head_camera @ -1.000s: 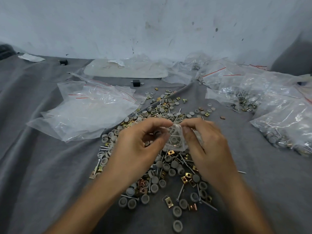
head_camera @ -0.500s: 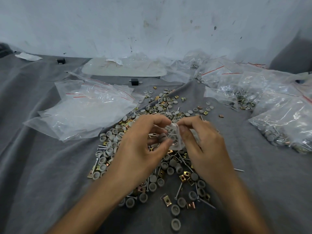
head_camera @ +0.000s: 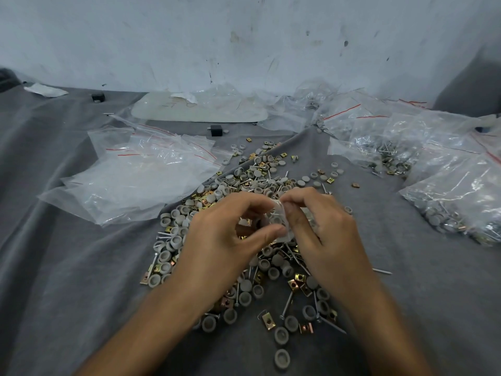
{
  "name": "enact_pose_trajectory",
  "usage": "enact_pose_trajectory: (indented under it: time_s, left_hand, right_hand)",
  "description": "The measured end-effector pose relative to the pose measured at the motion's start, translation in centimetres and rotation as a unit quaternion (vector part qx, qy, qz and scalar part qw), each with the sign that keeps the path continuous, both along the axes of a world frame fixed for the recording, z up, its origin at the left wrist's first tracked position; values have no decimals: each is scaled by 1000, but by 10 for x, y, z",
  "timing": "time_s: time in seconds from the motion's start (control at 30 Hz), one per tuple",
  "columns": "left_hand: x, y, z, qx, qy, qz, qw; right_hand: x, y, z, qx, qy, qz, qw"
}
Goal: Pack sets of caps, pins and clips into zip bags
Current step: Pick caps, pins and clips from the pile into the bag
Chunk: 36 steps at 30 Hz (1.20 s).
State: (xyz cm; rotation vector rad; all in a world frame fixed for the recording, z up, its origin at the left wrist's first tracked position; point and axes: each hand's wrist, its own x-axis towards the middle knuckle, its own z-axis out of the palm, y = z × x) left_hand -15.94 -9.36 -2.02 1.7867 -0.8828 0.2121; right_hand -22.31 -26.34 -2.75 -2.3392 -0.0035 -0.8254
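Observation:
A small clear zip bag (head_camera: 279, 222) with grey caps inside is pinched between both hands above the heap. My left hand (head_camera: 225, 234) grips its left side with thumb and curled fingers. My right hand (head_camera: 322, 232) pinches its top right edge. Beneath them a loose heap of grey caps, metal pins and brass clips (head_camera: 252, 185) spreads over the grey cloth (head_camera: 67, 280). Much of the bag is hidden by my fingers.
A stack of empty zip bags (head_camera: 141, 177) lies to the left. Filled bags (head_camera: 447, 191) pile up on the right and back right. A pale flat board (head_camera: 200, 109) and a small black block (head_camera: 216, 130) sit near the wall.
Both hands have drawn closer together around the small bag, crumpling it tighter between the fingers. The view has shifted slightly upward.

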Motion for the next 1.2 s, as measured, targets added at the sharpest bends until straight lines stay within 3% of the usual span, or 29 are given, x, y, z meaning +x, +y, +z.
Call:
enact_pose_trajectory:
  time_s: [0.33, 0.4, 0.6, 0.7, 0.83, 1.0, 1.1, 1.2]
  left_hand:
    - [-4, -2, 0, -10, -5, -50, 999]
    - [-5, 0, 2, -10, -49, -26, 998]
    - [-4, 1, 2, 104, -199, 16, 974]
    - [-2, 2, 2, 78, -161, -2, 984]
    - [1, 6, 4, 37, -20, -44, 998]
    - [2, 5, 5, 45, -17, -77, 996]
    - [2, 4, 5, 41, -19, -76, 996]
    - [2, 3, 5, 25, -3, -79, 997]
  right_hand:
    - [-1, 0, 5, 30, -11, -1, 999]
    - [-1, -2, 7, 67, -25, -7, 997]
    - [-4, -5, 11, 166, -47, 8, 985]
    - [-5, -6, 13, 187, -45, 29, 981]
    - [-6, -11, 15, 198, -29, 55, 978]
    - [-10, -13, 17, 170, 49, 141, 974]
    - [-10, -16, 17, 179, 130, 125, 967]
    - [-8, -17, 18, 192, 133, 112, 966]
